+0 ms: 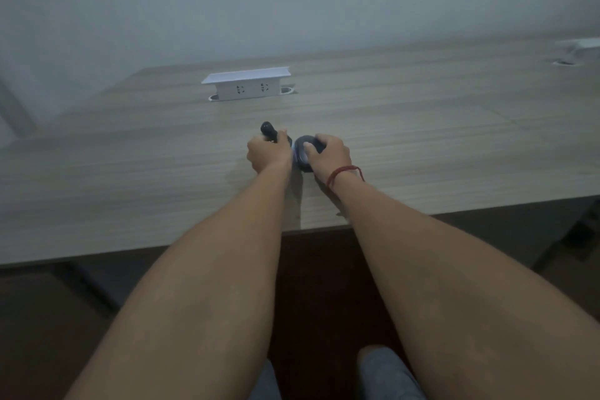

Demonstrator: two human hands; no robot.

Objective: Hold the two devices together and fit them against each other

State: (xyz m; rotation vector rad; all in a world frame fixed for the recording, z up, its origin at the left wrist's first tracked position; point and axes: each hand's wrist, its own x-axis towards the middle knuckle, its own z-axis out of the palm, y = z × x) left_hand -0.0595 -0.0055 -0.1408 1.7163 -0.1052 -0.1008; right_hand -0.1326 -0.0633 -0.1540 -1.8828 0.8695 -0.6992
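Right now we have both arms stretched out over the wooden table (422, 127), with our hands close together near its middle. Our left hand (268, 153) curls its fingers round a small black object (268, 130) whose rounded end sticks up past the knuckles; we cannot tell exactly what it is. Just beside it, our right hand (329, 153) grips a dark rounded object (303, 148) that sits on the tabletop, thumb on top and fingers wrapped over its far side. A red string bracelet (341, 174) circles our right wrist. Farther back on the table stands a white socket box (246, 84) with two outlets facing us.
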